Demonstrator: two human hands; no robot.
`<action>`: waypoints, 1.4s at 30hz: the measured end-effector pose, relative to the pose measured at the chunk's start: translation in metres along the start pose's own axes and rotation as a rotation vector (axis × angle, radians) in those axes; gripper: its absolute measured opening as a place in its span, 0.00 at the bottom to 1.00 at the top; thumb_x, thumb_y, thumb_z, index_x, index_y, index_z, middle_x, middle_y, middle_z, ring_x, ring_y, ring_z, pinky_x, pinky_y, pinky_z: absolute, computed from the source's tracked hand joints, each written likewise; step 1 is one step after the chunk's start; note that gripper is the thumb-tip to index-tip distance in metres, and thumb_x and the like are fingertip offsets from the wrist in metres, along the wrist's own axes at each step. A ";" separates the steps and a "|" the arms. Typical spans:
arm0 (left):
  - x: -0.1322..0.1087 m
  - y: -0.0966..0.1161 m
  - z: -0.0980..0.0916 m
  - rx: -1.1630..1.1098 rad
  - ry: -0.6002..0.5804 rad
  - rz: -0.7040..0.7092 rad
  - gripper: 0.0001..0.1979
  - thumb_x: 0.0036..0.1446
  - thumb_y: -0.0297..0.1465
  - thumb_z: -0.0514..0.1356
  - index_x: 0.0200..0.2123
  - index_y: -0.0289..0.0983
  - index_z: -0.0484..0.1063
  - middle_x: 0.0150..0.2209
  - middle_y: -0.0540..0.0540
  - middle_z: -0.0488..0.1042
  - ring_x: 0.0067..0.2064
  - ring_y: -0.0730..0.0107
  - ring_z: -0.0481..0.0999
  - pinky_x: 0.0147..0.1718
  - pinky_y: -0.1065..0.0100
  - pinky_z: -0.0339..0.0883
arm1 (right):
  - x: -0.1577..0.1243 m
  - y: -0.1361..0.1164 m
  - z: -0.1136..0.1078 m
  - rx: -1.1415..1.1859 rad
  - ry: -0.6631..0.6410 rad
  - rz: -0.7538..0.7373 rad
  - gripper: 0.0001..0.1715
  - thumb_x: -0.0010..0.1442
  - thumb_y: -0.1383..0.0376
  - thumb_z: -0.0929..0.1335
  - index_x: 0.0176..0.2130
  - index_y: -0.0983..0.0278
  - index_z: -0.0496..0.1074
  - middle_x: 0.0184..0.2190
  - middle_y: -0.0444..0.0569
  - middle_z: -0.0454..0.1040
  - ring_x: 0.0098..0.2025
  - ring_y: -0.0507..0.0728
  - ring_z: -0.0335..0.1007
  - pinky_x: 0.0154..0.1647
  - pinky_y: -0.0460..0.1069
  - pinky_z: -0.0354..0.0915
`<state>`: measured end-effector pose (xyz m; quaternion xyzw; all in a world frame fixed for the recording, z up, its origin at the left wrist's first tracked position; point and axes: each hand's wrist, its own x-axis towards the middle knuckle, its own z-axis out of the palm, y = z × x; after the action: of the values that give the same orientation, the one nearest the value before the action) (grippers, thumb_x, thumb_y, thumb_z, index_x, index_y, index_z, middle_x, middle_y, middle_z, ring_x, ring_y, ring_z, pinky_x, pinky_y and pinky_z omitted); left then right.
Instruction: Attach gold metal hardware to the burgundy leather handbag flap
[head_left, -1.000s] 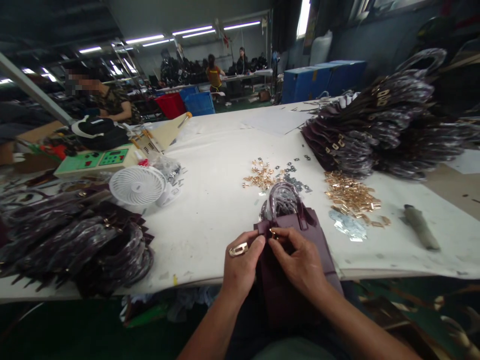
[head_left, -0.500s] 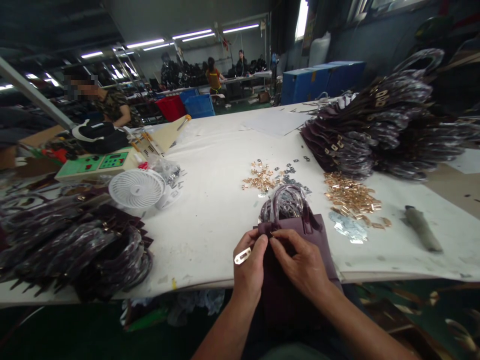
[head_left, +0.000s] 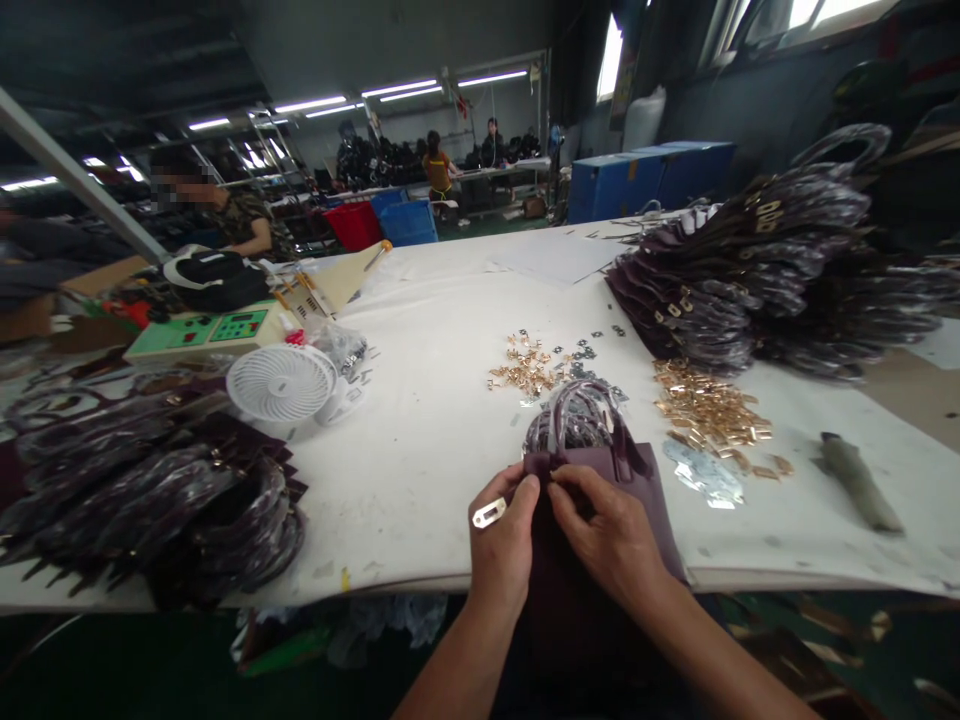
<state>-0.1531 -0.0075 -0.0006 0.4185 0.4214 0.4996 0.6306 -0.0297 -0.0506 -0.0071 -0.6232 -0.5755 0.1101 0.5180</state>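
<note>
**Both hands at bag's top edge, near side of tbl**

On my feed the L hand (head_left: 501,545) has thumb + fingers pinched narrow on the upper L part of the maroon bag (head_left: 555,580); a gold plate w/ a slot (head_left: 489,513) sits at its fingers, on the outer side. R hand (head_left: 611,530) is just beside it, thumb + index close tog. at the same edge; I can't tell if anything's between those tips. Bag's upright at the near edge of the white tbl (head_left: 405,430), approx. ctr, its plastic-wrapped handles (head_left: 556,415) up.

Just past the bag I've got a scatter of small gold pcs (head_left: 525,368), w/ dark metal bits (head_left: 581,355) next to it. R of bag: bigger gold pile (head_left: 709,410), then flat silvery plates (head_left: 703,474) on its near side, and a grey roll-shaped item (head_left: 861,483) farther R.

Wrapped bags are stacked L (head_left: 150,490); another wrapped stack (head_left: 757,270) is far R. White fan (head_left: 282,384) stands by the L stack, green-panel machine (head_left: 199,335) behind it. Co-worker in camo (head_left: 240,215) far L.
</note>
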 end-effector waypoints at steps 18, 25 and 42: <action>0.002 0.002 -0.002 0.381 -0.007 0.168 0.20 0.60 0.47 0.65 0.45 0.40 0.83 0.47 0.42 0.83 0.50 0.52 0.81 0.54 0.59 0.74 | 0.007 -0.001 0.001 0.080 -0.090 0.090 0.08 0.69 0.63 0.65 0.45 0.55 0.74 0.36 0.45 0.81 0.36 0.58 0.80 0.38 0.49 0.71; 0.010 0.013 -0.006 0.437 -0.042 0.170 0.24 0.54 0.52 0.67 0.48 0.45 0.84 0.53 0.43 0.82 0.60 0.47 0.77 0.62 0.55 0.70 | 0.012 0.001 0.010 0.285 0.000 0.224 0.05 0.66 0.61 0.68 0.36 0.59 0.73 0.29 0.42 0.78 0.28 0.53 0.75 0.30 0.45 0.66; 0.008 0.017 -0.022 0.313 0.092 -0.009 0.31 0.48 0.50 0.72 0.52 0.41 0.77 0.48 0.44 0.83 0.48 0.52 0.83 0.43 0.63 0.78 | 0.007 0.061 -0.074 -0.006 0.147 0.272 0.16 0.69 0.53 0.67 0.46 0.59 0.79 0.36 0.47 0.80 0.35 0.56 0.76 0.39 0.50 0.71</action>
<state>-0.1772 0.0057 0.0087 0.4864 0.5244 0.4437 0.5400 0.0636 -0.0711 -0.0185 -0.7033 -0.4467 0.1314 0.5372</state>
